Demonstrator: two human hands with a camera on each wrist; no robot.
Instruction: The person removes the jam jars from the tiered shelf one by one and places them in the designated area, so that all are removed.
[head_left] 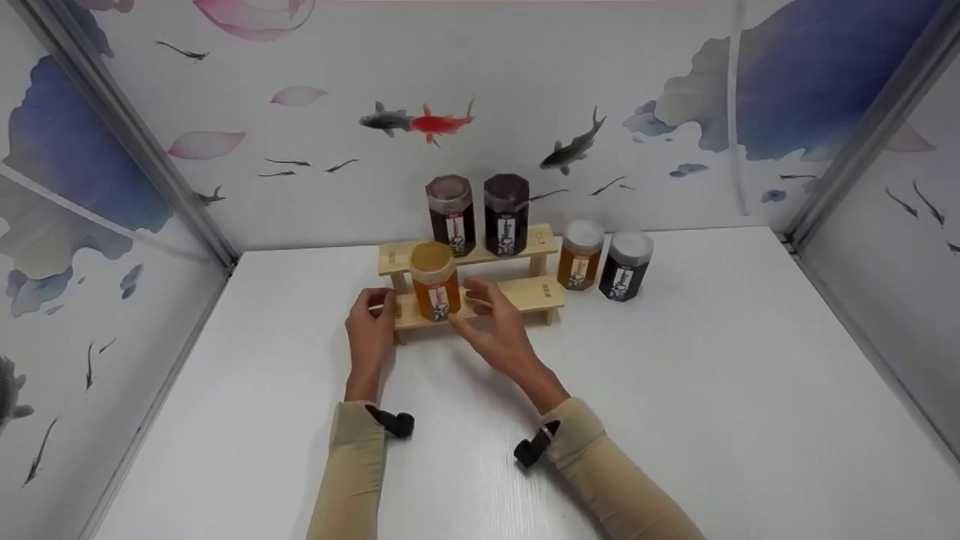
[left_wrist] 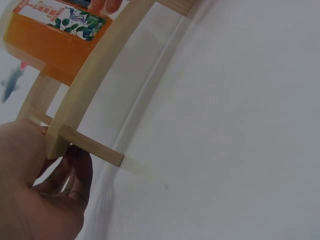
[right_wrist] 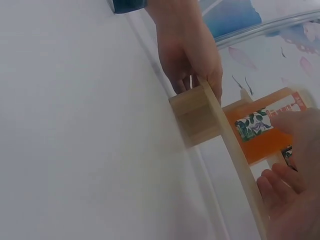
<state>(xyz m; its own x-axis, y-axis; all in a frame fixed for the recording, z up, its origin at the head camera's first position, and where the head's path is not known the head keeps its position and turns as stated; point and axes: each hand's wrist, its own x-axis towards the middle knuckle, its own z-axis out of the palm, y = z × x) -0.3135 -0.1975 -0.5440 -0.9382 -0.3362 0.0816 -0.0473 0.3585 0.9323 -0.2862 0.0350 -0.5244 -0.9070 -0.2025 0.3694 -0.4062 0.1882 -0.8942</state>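
A two-step wooden display stand (head_left: 525,295) stands on the white table. My left hand (head_left: 370,324) grips the left end of its lower step, thumb on top and fingers curled beneath, as the left wrist view shows. On that step, toward the left, an amber honey jar (head_left: 435,291) with a pale lid stands upright. Beside it on the right is my right hand (head_left: 498,331), fingers parted and slightly bent, the thumb tip right at the jar's label. Two dark jars, one with a brownish lid (head_left: 451,214) and one with a dark purple lid (head_left: 507,214), stand on the upper step.
Right of the stand, an amber jar (head_left: 580,261) and a dark jar (head_left: 625,268), both with whitish lids, stand on the table (head_left: 697,375). White panels (head_left: 495,60) painted with fish and petals enclose the back and sides. Each wrist wears a small black camera.
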